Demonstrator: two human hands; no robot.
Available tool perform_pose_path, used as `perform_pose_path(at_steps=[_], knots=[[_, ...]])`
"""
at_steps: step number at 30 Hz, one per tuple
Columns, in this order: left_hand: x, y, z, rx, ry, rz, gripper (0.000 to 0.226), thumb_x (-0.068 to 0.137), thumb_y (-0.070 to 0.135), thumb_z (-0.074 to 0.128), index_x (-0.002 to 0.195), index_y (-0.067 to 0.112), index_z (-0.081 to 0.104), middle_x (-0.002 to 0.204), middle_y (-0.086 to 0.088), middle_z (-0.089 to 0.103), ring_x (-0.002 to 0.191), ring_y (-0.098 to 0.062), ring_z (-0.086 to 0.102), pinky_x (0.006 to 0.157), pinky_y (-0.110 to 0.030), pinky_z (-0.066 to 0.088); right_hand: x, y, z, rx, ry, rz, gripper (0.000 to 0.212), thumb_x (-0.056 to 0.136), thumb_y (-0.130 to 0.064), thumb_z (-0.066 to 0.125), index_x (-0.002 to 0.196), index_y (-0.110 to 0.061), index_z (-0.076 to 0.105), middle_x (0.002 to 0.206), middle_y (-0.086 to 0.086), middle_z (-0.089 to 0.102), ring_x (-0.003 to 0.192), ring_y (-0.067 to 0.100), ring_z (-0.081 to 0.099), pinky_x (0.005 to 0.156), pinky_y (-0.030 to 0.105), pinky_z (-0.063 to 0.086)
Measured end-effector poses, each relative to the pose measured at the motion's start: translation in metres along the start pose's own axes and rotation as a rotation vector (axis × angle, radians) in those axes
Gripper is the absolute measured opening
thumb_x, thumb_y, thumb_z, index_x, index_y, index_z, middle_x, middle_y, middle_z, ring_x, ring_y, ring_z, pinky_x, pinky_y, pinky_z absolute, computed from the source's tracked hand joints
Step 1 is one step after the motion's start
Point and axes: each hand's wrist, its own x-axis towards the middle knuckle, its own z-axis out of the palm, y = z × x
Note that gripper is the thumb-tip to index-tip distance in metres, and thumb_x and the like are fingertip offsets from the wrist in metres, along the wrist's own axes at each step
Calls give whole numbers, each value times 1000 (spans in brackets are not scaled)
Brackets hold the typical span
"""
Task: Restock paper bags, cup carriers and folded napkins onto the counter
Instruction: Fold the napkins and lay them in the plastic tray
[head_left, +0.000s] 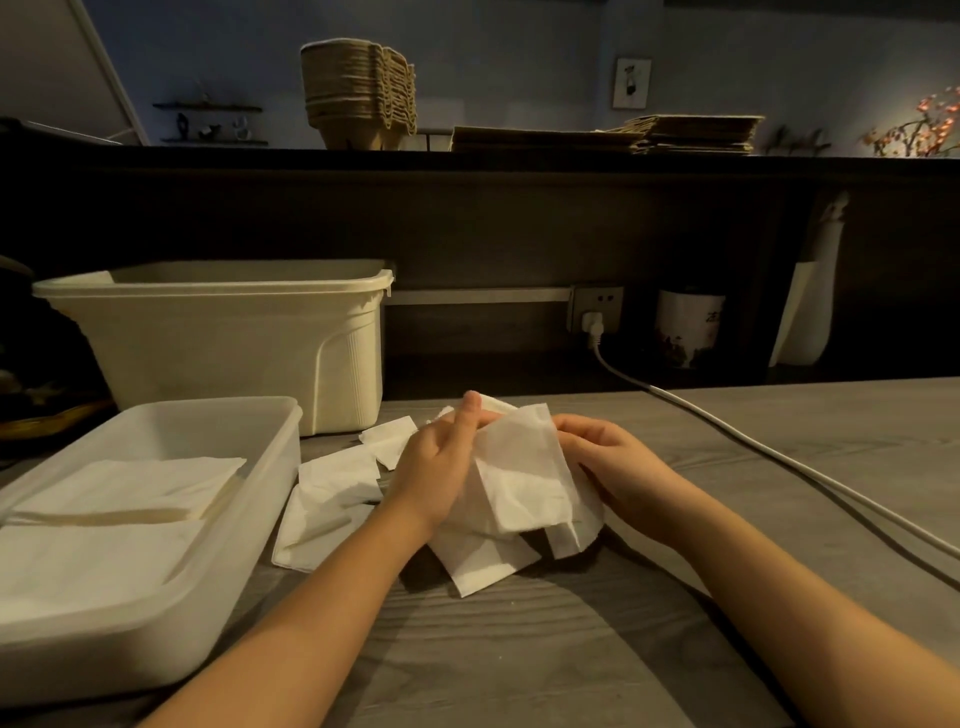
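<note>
Both bare forearms reach forward and converge. The left hand (441, 457) and right hand (605, 457) sit close together, each gripping one side of a napkin (524, 478).

Only 1 view is given, taken from the person's head: the grey table (519, 649) is looked down on from close by, and the raised counter (519, 161) is faced ahead, farther off.
</note>
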Motion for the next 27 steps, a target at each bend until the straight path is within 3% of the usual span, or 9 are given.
perform_pose_path(at_steps=[3,7,10,14,16,19,21,24,27], knots=[[1,-2,2,195,-59,120,16,96,36,41,94,33,57,92,18,55,86,5,47,68,-10,36,1,0,1,-112,48,16,19,94,-32,47,97,-25,64,97,2,67,86,18,64,76,32,53],[3,-7,3,271,-77,231,18,96,32,43,97,26,60,104,12,59,84,23,37,70,0,32,1,-1,6,-205,111,-19,21,95,-30,46,86,-29,65,86,-1,68,80,19,66,77,35,55],[3,-8,4,306,-55,257,16,95,33,44,92,26,58,98,13,58,86,11,44,70,-1,34,1,-2,8,-245,137,-80,21,96,-26,46,85,-29,63,83,-3,66,75,13,65,71,29,55],[3,-8,3,286,27,272,20,94,34,47,75,31,50,87,9,58,86,-4,53,72,-22,45,2,-1,5,-248,183,-246,16,92,-20,51,95,-36,53,96,-3,61,86,12,62,70,24,56],[4,-9,2,257,98,261,22,94,35,47,74,25,52,82,4,59,82,-11,56,68,-28,47,2,-1,3,-231,191,-309,14,90,-23,54,95,-35,53,93,-3,60,86,8,62,71,23,55],[6,-10,1,222,154,232,25,94,37,46,79,20,56,80,3,60,78,-15,57,64,-28,45,1,-2,4,-263,169,-289,11,92,-29,49,87,-33,58,84,-11,60,73,-7,58,64,9,49],[5,-9,1,215,159,238,25,94,37,46,79,19,56,80,2,61,77,-15,57,63,-28,45,2,0,5,-297,130,-230,12,91,-33,49,86,-32,59,85,-10,62,74,-5,59,65,11,49],[4,-8,1,224,157,248,25,94,38,45,76,22,54,77,4,59,75,-13,55,62,-23,42,3,2,6,-343,125,-188,5,88,-31,57,88,-27,60,91,-3,66,83,11,65,73,25,55],[2,-6,1,151,109,145,39,91,52,31,75,24,53,72,6,56,76,-11,55,67,-25,43,3,0,3,-344,190,-213,6,91,-27,54,86,-27,58,91,-4,64,85,12,62,73,25,53]])
